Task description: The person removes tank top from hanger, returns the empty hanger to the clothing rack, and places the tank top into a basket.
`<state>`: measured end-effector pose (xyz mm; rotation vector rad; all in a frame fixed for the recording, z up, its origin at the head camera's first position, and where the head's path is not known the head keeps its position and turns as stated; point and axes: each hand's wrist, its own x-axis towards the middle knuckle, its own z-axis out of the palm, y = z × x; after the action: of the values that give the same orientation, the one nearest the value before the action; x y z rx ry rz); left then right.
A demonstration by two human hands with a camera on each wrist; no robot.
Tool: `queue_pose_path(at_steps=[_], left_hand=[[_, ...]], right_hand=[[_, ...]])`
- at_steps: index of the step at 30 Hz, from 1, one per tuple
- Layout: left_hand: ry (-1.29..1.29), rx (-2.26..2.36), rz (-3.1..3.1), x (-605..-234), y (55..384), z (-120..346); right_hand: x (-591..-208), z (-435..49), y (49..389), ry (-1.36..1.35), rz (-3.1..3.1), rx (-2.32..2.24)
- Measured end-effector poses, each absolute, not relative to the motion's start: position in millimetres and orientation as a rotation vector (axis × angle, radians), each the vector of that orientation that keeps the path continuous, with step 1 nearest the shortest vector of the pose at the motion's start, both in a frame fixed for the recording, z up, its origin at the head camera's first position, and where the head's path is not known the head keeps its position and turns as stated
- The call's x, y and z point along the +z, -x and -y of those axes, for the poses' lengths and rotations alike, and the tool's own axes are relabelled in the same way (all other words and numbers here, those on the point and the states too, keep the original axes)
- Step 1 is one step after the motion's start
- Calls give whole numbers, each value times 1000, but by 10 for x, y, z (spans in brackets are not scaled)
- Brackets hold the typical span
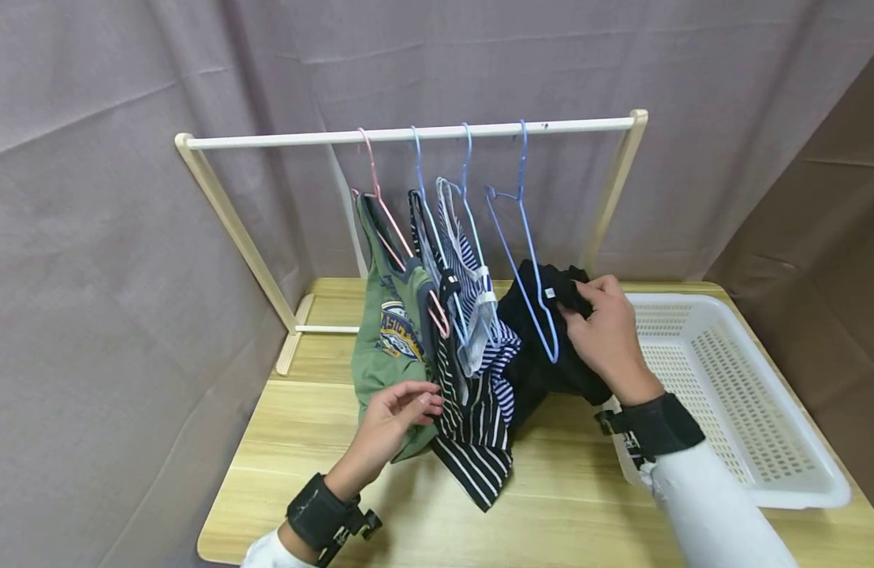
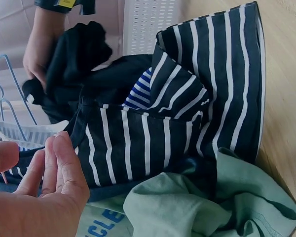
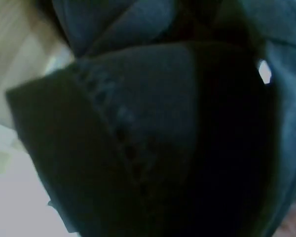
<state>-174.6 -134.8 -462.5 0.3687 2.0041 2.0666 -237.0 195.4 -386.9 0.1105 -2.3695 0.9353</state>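
Observation:
My right hand (image 1: 607, 335) pinches a black garment (image 1: 525, 386) near its neckline, where a small white label shows. A bare blue hanger (image 1: 523, 166) hangs from the rail, its lower part overlapping the black cloth in the head view. My left hand (image 1: 390, 418) has relaxed fingers, their tips right beside a black-and-white striped garment (image 1: 479, 465), with nothing gripped. Left of that hangs a green tank top (image 1: 376, 315) on a pink hanger (image 1: 372, 170). A blue-and-white striped top (image 1: 504, 347) hangs nearest the black garment. Dark cloth fills most of the right wrist view.
A white rail (image 1: 281, 140) on wooden side posts (image 1: 234, 225) stands over the wooden table (image 1: 281, 450). At the right lies a white perforated basket (image 1: 771, 379), beside my right forearm. Grey curtain cloth (image 1: 89, 237) hangs behind and at the left.

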Motion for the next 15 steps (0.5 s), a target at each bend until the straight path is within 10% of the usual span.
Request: queue_pose_path(at_steps=[15], left_hand=[[-336,2044,-2020,-4674,1772,1356]], right_hand=[[-3317,-2940,2189,260,2017,887]])
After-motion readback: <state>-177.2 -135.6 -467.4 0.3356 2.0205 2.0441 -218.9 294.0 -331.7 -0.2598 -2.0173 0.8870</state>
